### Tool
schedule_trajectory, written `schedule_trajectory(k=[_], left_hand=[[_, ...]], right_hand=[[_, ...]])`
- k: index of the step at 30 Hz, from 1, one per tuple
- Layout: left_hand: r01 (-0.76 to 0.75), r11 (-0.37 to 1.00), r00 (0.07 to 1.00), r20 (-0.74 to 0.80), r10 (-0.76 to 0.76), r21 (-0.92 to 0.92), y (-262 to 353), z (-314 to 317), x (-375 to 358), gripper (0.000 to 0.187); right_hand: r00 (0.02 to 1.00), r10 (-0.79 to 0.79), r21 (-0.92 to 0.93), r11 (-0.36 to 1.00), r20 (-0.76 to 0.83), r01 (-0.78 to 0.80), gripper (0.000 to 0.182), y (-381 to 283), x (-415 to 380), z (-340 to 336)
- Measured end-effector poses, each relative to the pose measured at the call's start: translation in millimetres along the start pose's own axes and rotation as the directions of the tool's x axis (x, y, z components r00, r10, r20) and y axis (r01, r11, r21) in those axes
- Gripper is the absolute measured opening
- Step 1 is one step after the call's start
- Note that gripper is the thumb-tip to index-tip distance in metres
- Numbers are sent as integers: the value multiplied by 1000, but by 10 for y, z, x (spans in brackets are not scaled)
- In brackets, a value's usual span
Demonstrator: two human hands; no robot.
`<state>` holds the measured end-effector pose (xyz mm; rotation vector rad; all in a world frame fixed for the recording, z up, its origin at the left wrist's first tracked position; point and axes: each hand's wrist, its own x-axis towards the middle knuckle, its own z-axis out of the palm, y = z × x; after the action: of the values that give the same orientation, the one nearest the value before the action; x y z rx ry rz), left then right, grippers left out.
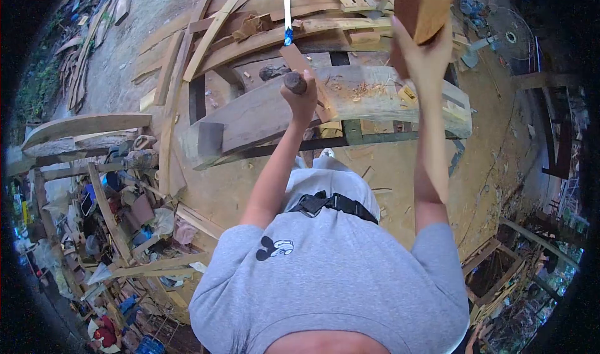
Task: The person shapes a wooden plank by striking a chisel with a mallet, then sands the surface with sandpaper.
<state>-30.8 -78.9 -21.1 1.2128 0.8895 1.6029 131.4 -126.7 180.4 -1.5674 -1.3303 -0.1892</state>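
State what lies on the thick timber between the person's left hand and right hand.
In the head view, loose wood shavings lie on the thick timber, in the stretch seen between the left hand and the right hand.

The top edge cuts off the wooden block [431, 7] in the right hand [429, 57], the left hand [300, 101] hides most of the dark handle [295, 83], and the lower-left clutter [105, 333] is too small to tell.
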Motion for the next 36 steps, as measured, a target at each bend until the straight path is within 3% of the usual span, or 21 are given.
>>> schedule_trajectory(k=[2,4,5,6,7,9,11,13,16,18,20,22,24,25,26,28,30,31,32,34,36], left_hand=[[40,997,998,-38,-42,-59,-34,-8,9,17],[72,990,994,-79,-82,-122,34,0,16,20],[29,991,997,-69,-38,-134,114,-13,3,15],[-15,989,998,-60,6,-146,217,-16,6,16],[-14,989,998,-61,5,-149,298,-17,31,16],[192,944,976,-52,-213,-270,417,-47,57,20],[107,964,989,-72,-128,-241,286,-99,78,19],[31,979,996,-80,-48,-200,277,-131,67,19],[145,956,983,-74,-169,-256,333,-73,56,19],[227,932,962,-83,-259,-282,320,-47,51,18],[201,940,970,-78,-230,-276,402,-49,36,18],[171,946,977,-76,-199,-277,401,-31,60,17],[131,958,987,-57,-150,-255,322,-95,33,15],[136,958,986,-57,-155,-254,283,-113,24,15],[174,951,980,-47,-192,-255,241,-113,27,15],[211,944,973,-35,-227,-255,260,-106,27,15],[121,961,990,-35,-134,-250,330,-87,33,16],[121,960,991,-30,-133,-251,202,-122,39,16],[33,988,995,-84,-46,-149,0,-180,55,17],[-51,998,991,-125,45,-43,94,-171,61,17],[132,956,987,-59,-152,-263,288,-166,23,17]], right_hand=[[992,103,352,933,-69,-72,48,-398,-12,127],[992,-127,305,945,1,121,55,-267,0,93],[864,-378,-34,911,334,412,65,-180,17,27],[604,-415,-239,654,681,718,76,-142,23,0],[602,-415,-239,651,683,720,76,-161,39,2],[675,-384,-323,661,630,677,81,-250,118,-42],[699,-382,-353,659,604,665,84,-411,282,-51],[884,-467,-9,884,28,467,50,-664,355,-22],[990,-134,427,894,-38,137,73,-538,-21,365],[958,-287,240,932,24,273,73,-236,-103,343],[621,-485,-355,533,616,768,72,-114,-85,233],[680,-420,-447,529,601,721,71,-225,81,119],[911,-321,-378,834,260,402,69,-353,159,1],[949,-313,152,940,27,306,60,-298,161,95],[949,-313,150,941,30,305,60,-338,73,167],[993,103,523,850,-50,-61,70,-528,-128,324],[999,-47,354,934,-15,49,69,-240,-222,274],[876,-440,-77,884,197,462,67,-174,-207,189],[599,-598,-361,480,532,799,66,-139,-197,141],[660,-523,-384,545,539,746,65,-202,-118,71],[923,-304,-330,868,237,371,65,-306,-36,4]])
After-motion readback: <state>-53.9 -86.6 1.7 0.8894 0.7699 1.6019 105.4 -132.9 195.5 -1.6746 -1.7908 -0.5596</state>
